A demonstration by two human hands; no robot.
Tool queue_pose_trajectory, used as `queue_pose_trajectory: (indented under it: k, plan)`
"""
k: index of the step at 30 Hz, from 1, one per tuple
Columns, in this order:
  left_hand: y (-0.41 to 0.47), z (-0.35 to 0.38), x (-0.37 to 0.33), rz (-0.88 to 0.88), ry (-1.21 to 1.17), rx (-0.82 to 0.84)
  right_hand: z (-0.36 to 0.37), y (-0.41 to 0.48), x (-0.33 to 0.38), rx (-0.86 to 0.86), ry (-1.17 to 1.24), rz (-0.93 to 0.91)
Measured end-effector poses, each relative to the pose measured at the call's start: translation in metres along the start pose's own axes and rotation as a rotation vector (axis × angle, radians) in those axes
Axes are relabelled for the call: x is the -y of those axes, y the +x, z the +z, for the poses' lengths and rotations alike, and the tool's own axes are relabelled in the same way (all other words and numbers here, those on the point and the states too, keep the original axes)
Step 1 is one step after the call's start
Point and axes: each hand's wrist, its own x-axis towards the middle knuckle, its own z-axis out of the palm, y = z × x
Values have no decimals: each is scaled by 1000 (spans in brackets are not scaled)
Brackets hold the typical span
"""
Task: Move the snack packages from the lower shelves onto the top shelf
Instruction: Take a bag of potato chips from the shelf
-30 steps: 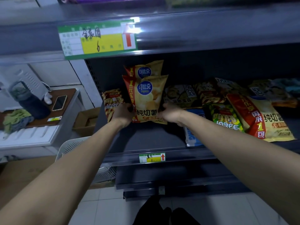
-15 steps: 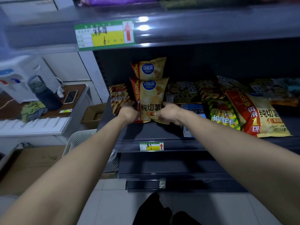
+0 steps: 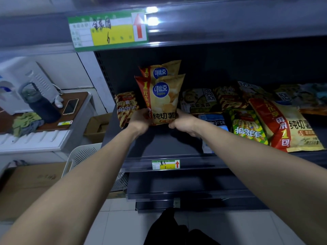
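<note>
Shelf (image 3: pixel 159 144): chip bag (image 3: pixel 162 99) still between left hand (image 3: pixel 140 120), right hand (image 3: pixel 184 122)

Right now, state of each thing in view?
front chip bag: upright, gripped at both lower corners
rear chip bag: upright, directly behind it
left hand: grips its lower left corner
right hand: grips its lower right corner
large chip bag: lying flat
phone: lying flat, screen dark
cardboard box: open

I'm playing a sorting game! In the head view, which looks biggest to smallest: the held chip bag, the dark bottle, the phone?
1. front chip bag
2. dark bottle
3. phone
The bottle and phone seem farther away, so real sizes may differ.
</note>
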Motion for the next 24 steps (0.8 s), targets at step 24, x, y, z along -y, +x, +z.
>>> queue_pose_trajectory:
  k: [24]
  plan:
    - [-5,2,3,-78,182,-56,-4,-15,-10,-78,-97,58]
